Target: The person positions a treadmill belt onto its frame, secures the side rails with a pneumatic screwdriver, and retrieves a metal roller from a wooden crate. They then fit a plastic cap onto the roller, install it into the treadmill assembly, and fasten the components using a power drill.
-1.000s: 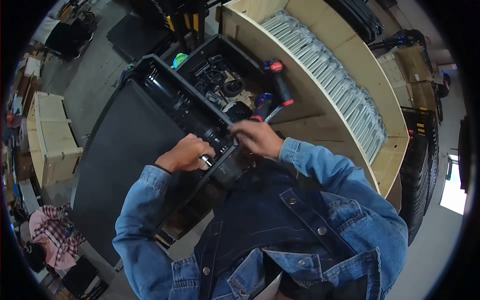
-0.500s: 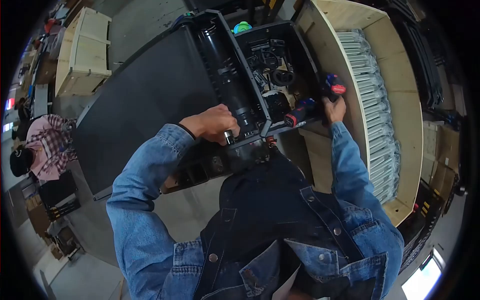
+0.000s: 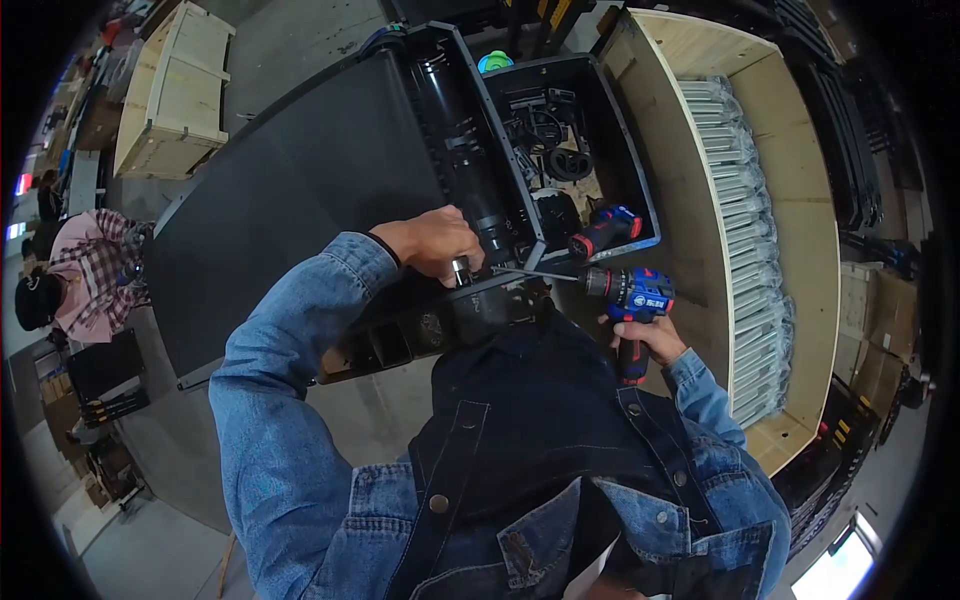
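My right hand (image 3: 658, 338) grips the handle of a blue cordless drill (image 3: 632, 290). Its long thin bit (image 3: 537, 273) points left and reaches the end of a black frame (image 3: 541, 252), near my left hand. My left hand (image 3: 441, 243) is closed around a short cylinder with a silver end (image 3: 461, 270), at the near edge of a large black panel (image 3: 300, 170). Its fingertips are partly hidden. Beside that hand, a black tube (image 3: 465, 155) lies lengthwise inside the frame.
A black bin (image 3: 625, 130) right of the frame holds several black parts and a second blue drill (image 3: 605, 230). Further right stands a plywood crate (image 3: 690, 190) with several plastic-wrapped metal tubes (image 3: 745, 230). Another person (image 3: 95, 275) is at the far left, near a wooden crate (image 3: 180, 90).
My right hand has brought the drill from beside the bin toward my body and turned it so the bit points left. My left hand has stayed almost in place.
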